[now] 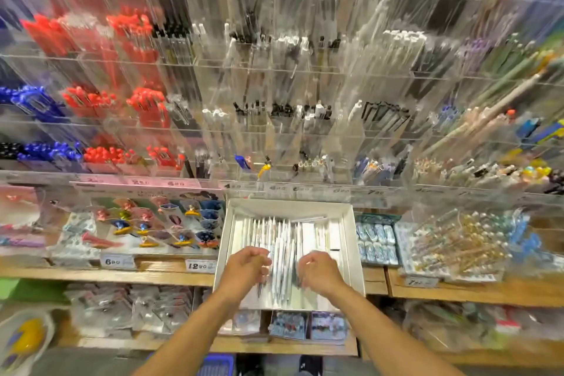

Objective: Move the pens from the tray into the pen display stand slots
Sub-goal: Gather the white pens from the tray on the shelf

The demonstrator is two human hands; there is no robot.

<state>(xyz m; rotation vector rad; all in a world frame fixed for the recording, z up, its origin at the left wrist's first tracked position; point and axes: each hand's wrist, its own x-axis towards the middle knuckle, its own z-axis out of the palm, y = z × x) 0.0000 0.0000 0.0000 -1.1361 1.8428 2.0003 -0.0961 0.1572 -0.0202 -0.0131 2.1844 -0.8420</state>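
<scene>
A white tray (290, 205) rests on the wooden shelf edge below the display and holds several white and silver pens (284, 239) lying lengthwise. My left hand (246, 265) hovers over the tray's near left part, fingers curled round a few thin pens whose dark tips stick out below it. Over the near right part, my right hand (321, 271) curls its fingers down into the pens; motion blur hides whether it grips any. The clear acrylic pen display stand (274, 134) rises behind the tray, with slots of red, blue, black and white pens.
Price labels (305, 189) line the stand's bottom edge. Packaged toys (158, 223) lie left of the tray, paper-clip boxes (377, 241) and packed pins (457, 244) to its right. Bagged goods fill the lower wooden shelf (128, 308).
</scene>
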